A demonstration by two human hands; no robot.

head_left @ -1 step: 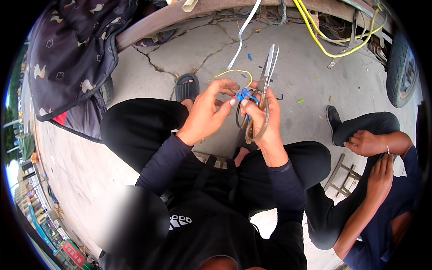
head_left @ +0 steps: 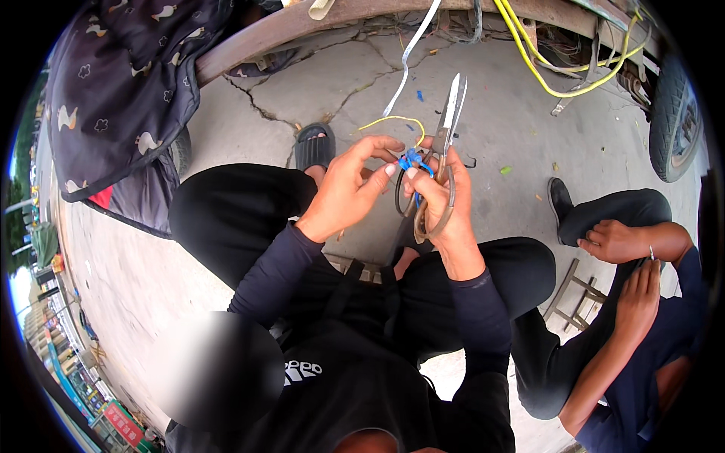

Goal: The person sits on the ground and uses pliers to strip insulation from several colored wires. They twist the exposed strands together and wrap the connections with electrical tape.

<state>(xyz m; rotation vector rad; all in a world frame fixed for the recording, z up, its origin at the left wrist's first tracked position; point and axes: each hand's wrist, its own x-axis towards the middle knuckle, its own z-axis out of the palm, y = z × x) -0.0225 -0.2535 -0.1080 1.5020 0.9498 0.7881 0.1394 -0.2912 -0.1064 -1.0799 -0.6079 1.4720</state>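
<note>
My right hand is closed around a pair of scissors, its worn metal blades pointing up and away and its handle loops lying over my palm. Between that thumb and fingers it also pinches a small bundle of blue wire. A thin yellow wire curves out from the bundle to the left. My left hand is just left of the bundle, fingers bent and thumb apart, with nothing visible in its grasp. Whether its fingertips touch the wire, I cannot tell.
Ahead, a rusty metal frame carries hanging yellow cables and a white cable. A patterned dark cover drapes at left. To the right, another person sits near a tyre and a low stool.
</note>
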